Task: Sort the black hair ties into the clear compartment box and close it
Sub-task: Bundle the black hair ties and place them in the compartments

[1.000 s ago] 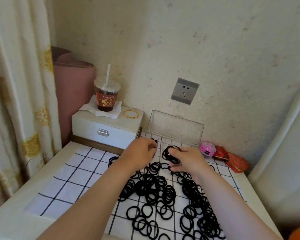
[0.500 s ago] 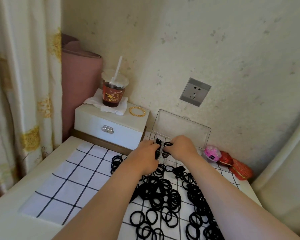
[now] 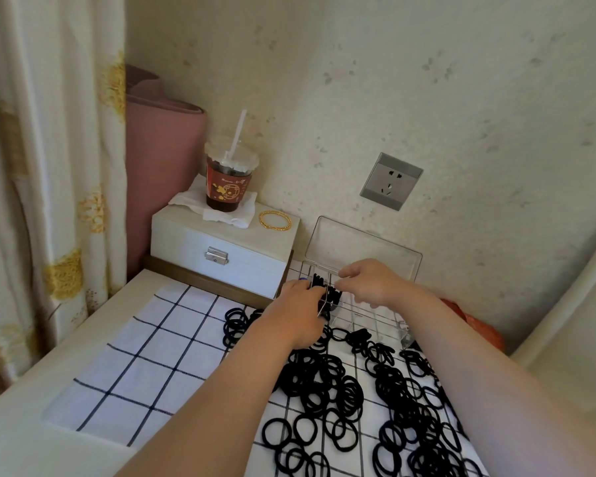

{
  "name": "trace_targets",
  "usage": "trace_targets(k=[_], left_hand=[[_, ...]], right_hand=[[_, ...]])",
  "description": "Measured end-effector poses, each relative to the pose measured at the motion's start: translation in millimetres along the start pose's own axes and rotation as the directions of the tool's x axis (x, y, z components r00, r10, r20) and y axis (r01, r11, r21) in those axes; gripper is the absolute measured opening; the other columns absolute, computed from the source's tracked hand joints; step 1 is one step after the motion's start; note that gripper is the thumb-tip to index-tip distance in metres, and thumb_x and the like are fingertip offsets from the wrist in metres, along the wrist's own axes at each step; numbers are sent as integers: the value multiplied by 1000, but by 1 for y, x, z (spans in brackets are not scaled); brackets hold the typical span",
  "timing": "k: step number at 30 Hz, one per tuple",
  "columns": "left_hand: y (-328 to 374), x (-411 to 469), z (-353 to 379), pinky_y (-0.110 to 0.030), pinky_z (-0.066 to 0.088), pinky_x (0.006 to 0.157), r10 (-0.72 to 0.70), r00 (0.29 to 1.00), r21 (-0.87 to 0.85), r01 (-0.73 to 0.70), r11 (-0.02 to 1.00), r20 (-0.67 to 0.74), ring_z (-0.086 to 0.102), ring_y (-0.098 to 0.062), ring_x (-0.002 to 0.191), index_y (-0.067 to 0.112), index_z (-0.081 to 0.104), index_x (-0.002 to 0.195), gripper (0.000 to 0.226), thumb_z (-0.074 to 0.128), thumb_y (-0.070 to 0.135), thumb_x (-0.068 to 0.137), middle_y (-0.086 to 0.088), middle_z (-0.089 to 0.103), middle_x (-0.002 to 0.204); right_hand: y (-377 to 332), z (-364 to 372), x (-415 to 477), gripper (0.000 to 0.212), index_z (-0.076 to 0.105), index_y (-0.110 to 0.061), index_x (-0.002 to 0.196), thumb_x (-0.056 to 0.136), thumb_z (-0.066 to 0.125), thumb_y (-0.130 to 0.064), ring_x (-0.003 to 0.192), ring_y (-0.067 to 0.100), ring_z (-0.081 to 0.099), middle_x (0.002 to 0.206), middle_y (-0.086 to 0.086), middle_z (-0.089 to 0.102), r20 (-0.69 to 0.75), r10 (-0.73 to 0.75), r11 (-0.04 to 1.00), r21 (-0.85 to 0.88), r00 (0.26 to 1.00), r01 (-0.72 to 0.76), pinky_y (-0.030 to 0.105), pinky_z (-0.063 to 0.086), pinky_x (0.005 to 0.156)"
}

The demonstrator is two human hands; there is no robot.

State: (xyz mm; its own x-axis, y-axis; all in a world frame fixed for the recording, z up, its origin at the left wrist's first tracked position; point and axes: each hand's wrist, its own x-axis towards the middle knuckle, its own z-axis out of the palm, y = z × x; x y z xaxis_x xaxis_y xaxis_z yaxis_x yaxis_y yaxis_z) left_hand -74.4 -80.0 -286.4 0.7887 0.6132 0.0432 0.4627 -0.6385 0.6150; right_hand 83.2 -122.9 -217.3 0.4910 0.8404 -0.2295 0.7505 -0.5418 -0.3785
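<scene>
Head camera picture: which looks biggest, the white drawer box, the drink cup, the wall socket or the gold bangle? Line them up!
1. white drawer box
2. drink cup and wall socket: too alike to rank, and the socket sits further back on the wall
3. gold bangle, the smallest

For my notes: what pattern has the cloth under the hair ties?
The cloth is white with a dark grid; head view.

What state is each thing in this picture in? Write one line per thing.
clear compartment box: lid open, upright; few ties in left compartments.
black hair ties: mostly loose on the checked cloth.
left hand: at box's left side; grip unclear.
right hand: curled over box; hold unclear.
white drawer box: shut.
drink cup: lidded, straw in.
</scene>
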Motion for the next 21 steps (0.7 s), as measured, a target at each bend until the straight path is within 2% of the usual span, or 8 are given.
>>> trace_targets(k=[3, 6, 8, 10, 12, 15, 18, 21], left_hand=[[1, 0, 1, -40, 25, 118, -6, 1000, 12, 6, 1000, -2, 7, -20, 149, 18, 24, 154, 64, 53, 26, 97, -3, 20, 160], [-1, 1, 2, -41, 25, 119, -12, 1000, 32, 12, 999, 0, 7, -21, 150, 19, 25, 154, 64, 54, 28, 97, -3, 19, 161], [-2, 1, 2, -41, 25, 120, -13, 1000, 40, 13, 999, 6, 6, -20, 150, 20, 25, 154, 65, 54, 29, 97, -3, 17, 162], [-2, 0, 1, -41, 25, 120, -10, 1000, 40, 9, 999, 8, 7, -21, 150, 20, 26, 154, 64, 54, 29, 97, -3, 17, 162], [-1, 0, 1, -42, 24, 119, -9, 1000, 40, 9, 999, 5, 6, -21, 150, 21, 25, 154, 64, 53, 29, 97, -3, 16, 163], [-1, 2, 2, -41, 24, 119, -12, 1000, 50, 12, 999, -2, 5, -21, 150, 21, 25, 154, 64, 53, 30, 98, -3, 16, 163], [1, 3, 5, -41, 27, 117, -6, 1000, 73, 6, 997, 3, 7, -22, 149, 20, 27, 153, 61, 51, 30, 98, -5, 21, 160], [2, 3, 5, -40, 29, 116, 1, 1000, 74, 0, 997, -2, 9, -23, 148, 20, 31, 151, 58, 51, 28, 97, -5, 24, 158]], right_hand=[[8, 11, -7, 38, 67, -19, 129, 94, 52, -18, 133, 24, 50, 141, 4, 58, -92, -152, 973, -187, 984, 133, 33, 38, 108], [14, 27, -4, 42, 63, -30, 134, 97, 41, -27, 148, 27, 23, 160, 3, 34, 16, -166, 889, -431, 986, 157, 45, 19, 118], [16, 34, 0, 46, 54, -31, 142, 99, 40, -29, 152, 26, 10, 165, 3, 19, 71, -135, 873, -464, 988, 152, 48, 10, 121], [18, 33, 1, 47, 53, -29, 142, 96, 47, -23, 152, 26, 12, 165, 3, 22, 8, -168, 917, -365, 986, 160, 48, 12, 122], [23, 28, 1, 46, 58, -24, 138, 93, 50, -16, 146, 24, 29, 157, 3, 38, -136, -205, 955, -244, 969, 168, 46, 22, 120], [31, 25, -4, 40, 69, -19, 124, 90, 50, -12, 127, 22, 54, 135, 0, 63, -274, -324, 922, -305, 905, 238, 41, 37, 110], [35, 35, -8, 38, 73, -24, 112, 88, 45, -19, 113, 19, 58, 113, -6, 71, -162, -459, 816, -466, 873, 343, 37, 34, 105], [34, 46, -1, 45, 72, -24, 99, 82, 31, -31, 116, 15, 52, 104, -9, 69, -47, -422, 750, -580, 906, 319, 38, 23, 107]])
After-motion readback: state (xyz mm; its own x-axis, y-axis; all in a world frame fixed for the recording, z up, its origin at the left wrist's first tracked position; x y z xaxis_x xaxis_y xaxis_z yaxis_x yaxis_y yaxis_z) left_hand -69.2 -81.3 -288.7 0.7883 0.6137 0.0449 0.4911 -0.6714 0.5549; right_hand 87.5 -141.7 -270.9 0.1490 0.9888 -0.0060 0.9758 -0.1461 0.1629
